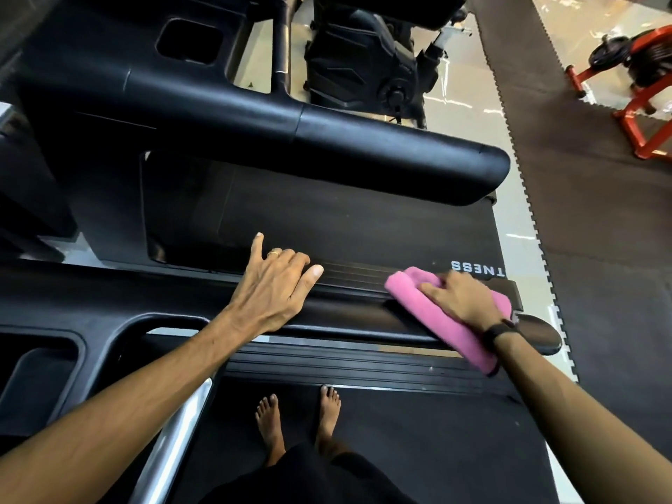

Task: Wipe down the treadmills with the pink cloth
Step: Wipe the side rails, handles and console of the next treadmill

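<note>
The pink cloth (418, 303) lies folded over the near treadmill's black handrail (349, 318), close to the rail's rounded right end. My right hand (462, 298) presses flat on top of the cloth, thumb stretched along it; the fingertips are blurred. One end of the cloth hangs down past my wrist. My left hand (276, 285) rests on the same rail further left, three fingers curled over its far edge, the little finger raised and the thumb straight. Beyond the rail is a second treadmill with its dark belt (327, 220) and a thick handrail (327, 140).
I stand barefoot on the near treadmill's belt (418, 441). Its console tray (40, 372) and a silver upright (182, 431) are at lower left. A black exercise bike (363, 60) stands beyond the far treadmill. Dark floor mats (600, 212) and an orange weight rack (640, 103) lie to the right.
</note>
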Motion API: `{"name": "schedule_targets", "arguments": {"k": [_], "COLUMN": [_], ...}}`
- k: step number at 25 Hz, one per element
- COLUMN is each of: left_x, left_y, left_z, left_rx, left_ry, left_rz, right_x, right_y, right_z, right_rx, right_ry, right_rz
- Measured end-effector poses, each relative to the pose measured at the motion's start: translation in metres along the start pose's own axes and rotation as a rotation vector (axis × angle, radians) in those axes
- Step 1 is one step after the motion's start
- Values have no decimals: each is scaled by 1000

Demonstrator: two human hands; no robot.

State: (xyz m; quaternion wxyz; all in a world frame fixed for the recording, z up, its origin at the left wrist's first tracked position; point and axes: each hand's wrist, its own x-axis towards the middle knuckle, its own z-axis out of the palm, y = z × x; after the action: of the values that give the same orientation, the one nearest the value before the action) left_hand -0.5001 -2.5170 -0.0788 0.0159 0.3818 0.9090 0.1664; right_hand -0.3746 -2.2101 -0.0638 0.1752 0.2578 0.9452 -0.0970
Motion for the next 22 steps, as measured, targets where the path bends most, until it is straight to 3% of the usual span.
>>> {"name": "schedule_targets", "arguments": {"k": [2,4,7,11,14,16,17,19,22], "left_x": [2,2,2,15,17,16,15,15,13], "left_y": [0,0,2,33,53,53,53,55,54], "left_z": [-1,0,1,2,14,19,20,22,23], "left_rx": [-11,27,79,-47,-21,37,56,96,121], "left_ry": [-21,-8,77,40,-43,-57,-48,-33,-8], "left_rz": [-5,12,106,30,31,22,25,41,47], "right_x": [22,30,-4,-61,-50,-21,-5,9,-34], "right_y": [-32,-73,-102,-47,11,16,6,-28,-45], "right_z": [6,14,22,25,8,-1,-1,8,20], "right_rx": [-35,-75,-42,78,62,-22,-57,-106,29], "right_ry": [-150,-178,90,379,314,170,89,24,302], "right_rz": [119,78,-149,-323,-29,203,220,136,-222]}}
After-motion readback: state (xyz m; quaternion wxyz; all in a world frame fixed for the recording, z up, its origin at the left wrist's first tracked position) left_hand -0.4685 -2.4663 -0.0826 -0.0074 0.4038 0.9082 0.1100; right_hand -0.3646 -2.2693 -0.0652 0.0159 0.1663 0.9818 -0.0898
